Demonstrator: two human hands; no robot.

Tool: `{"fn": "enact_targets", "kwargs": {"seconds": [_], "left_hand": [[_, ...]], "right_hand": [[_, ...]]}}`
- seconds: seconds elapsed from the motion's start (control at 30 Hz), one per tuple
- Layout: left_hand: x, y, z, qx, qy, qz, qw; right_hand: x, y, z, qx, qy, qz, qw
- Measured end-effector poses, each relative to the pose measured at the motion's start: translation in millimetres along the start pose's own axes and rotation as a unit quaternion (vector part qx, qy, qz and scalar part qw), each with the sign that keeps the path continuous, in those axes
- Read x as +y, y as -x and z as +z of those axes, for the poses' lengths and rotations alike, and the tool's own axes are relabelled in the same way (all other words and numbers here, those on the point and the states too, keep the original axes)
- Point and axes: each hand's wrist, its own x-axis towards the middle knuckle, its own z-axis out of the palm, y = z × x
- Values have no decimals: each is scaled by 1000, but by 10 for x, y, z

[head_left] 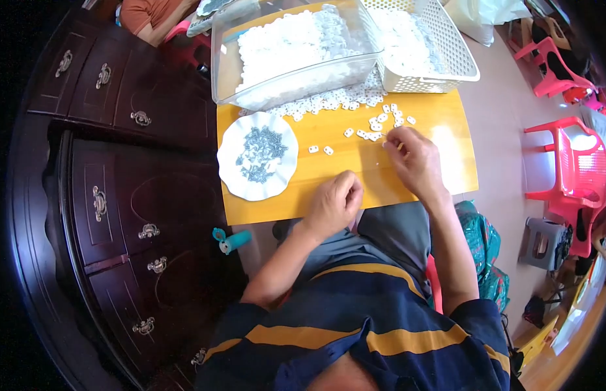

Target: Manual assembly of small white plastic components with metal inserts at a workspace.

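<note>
My right hand reaches over the yellow table, thumb and forefinger pinched at the edge of a loose cluster of small white two-holed pieces. What sits between those fingertips is too small to make out. Closer to me, my left hand is closed at the table's front edge, its fingers curled so that anything inside is hidden. Two more white pieces lie apart, left of the cluster. On the left, a white scalloped plate holds a heap of small silvery-grey metal parts with a few white bits.
A clear plastic bin and a cream perforated basket, both heaped with white pieces, stand at the table's far side. Dark drawers flank the left. Pink chairs and a green bag are to the right.
</note>
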Motion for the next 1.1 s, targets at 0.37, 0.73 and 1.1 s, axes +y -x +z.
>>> {"fn": "enact_targets", "kwargs": {"seconds": [0.37, 0.73, 1.1], "left_hand": [[-129, 434, -119, 39, 109, -76, 990], [-156, 421, -75, 50, 140, -89, 985], [-257, 360, -122, 92, 202, -134, 966]], "right_hand": [[-324, -237, 956, -95, 112, -105, 984], [-239, -114, 1175, -50, 130, -102, 985], [-180, 223, 807, -70, -205, 54, 975]]}}
